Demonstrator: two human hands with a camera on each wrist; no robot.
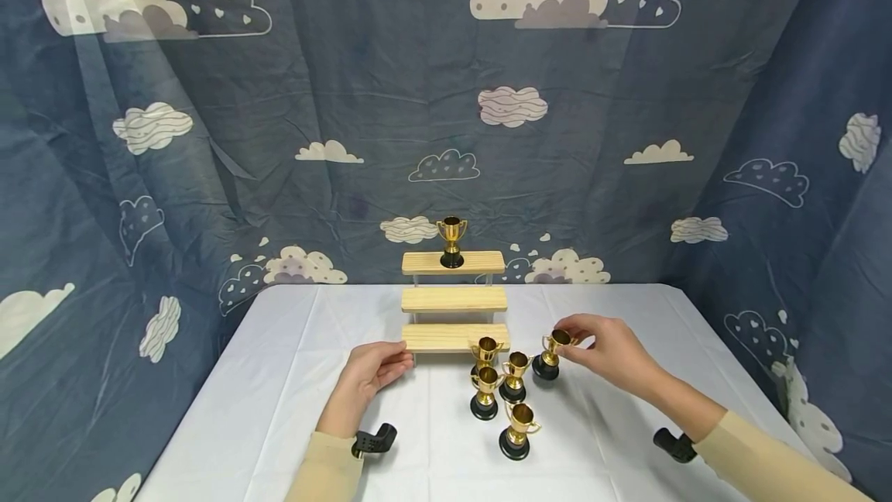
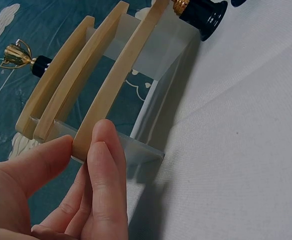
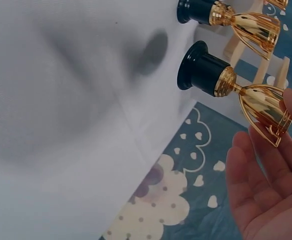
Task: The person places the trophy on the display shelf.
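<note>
Over white tablecloth (image 1: 272, 409) | blue curtain (image 1: 390, 99) | left hand (image 1: 366, 369) pinching shelf (image 1: 446, 338) | right hand (image 1: 612, 348) holding trophy (image 1: 550, 358)

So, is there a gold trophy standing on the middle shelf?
No, the middle shelf has nothing on it; a gold trophy stands on the top shelf above it.

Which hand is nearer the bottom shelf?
Left: the left hand pinches the bottom shelf's left end. The right hand is beyond its other end, holding a trophy.
</note>
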